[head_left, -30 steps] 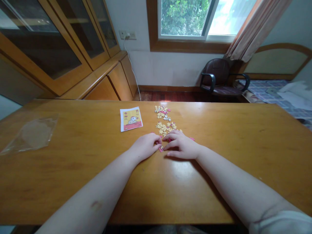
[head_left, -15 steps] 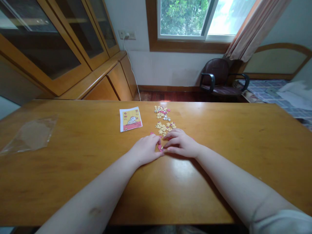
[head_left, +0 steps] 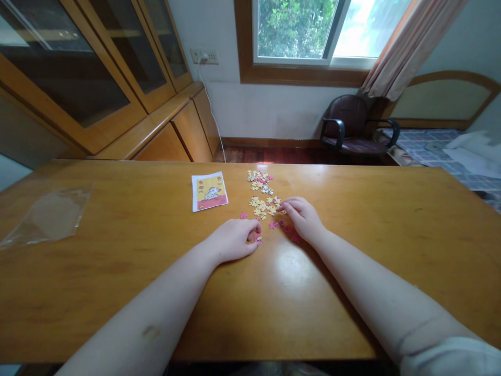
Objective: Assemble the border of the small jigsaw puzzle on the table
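Small yellow, pink and white jigsaw pieces [head_left: 261,194] lie scattered in a strip on the wooden table [head_left: 117,261]. My left hand [head_left: 234,239] rests on the table with curled fingers, their tips pressed on a joined pink piece [head_left: 258,238]. My right hand [head_left: 303,218] reaches to the near end of the yellow pieces, fingertips pinched at a piece there that is too small to make out. Loose pink pieces [head_left: 282,226] lie between my hands. A small reference picture card [head_left: 209,191] lies left of the pieces.
A clear plastic bag [head_left: 49,215] lies at the table's left side. Beyond the table stand wooden glass-door cabinets [head_left: 97,73], a dark armchair [head_left: 352,128] under the window, and a bed [head_left: 450,151] at the right.
My right hand left the spot next to my left hand and moved forward to the yellow pieces, uncovering loose pink pieces. My left hand stayed on the pink piece.
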Motion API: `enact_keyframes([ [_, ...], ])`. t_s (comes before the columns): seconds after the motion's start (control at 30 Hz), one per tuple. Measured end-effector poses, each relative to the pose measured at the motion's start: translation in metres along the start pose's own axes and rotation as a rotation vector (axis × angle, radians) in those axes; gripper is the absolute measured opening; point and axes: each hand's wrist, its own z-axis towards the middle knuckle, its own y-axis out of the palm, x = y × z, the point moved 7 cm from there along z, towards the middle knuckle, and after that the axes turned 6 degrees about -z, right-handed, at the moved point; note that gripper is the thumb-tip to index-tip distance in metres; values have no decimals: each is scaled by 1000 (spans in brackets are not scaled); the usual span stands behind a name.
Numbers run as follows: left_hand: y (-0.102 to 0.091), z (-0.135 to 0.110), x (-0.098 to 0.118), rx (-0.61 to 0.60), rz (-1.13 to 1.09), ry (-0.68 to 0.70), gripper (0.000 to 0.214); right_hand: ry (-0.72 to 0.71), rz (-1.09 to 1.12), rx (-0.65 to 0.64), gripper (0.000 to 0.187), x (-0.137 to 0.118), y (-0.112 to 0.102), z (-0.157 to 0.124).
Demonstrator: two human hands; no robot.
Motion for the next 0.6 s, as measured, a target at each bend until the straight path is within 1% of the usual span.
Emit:
enact_keyframes([
  [0.2, -2, -1, -1, 1, 23, -10, 22, 85, -49, 1, 34, 8, -1, 1],
  [0.37, -1, -1, -1, -4, 38, 2, 19, 105, -116, 1, 33, 11, -2, 3],
  [0.47, -1, 0, -1, -1, 38, 7, 19, 71, -249, -54, 31, 7, 1, 3],
  [0.6, -2, -1, -2, 2, 17, 2, 19, -5, -409, -134, 27, -6, 7, -2],
])
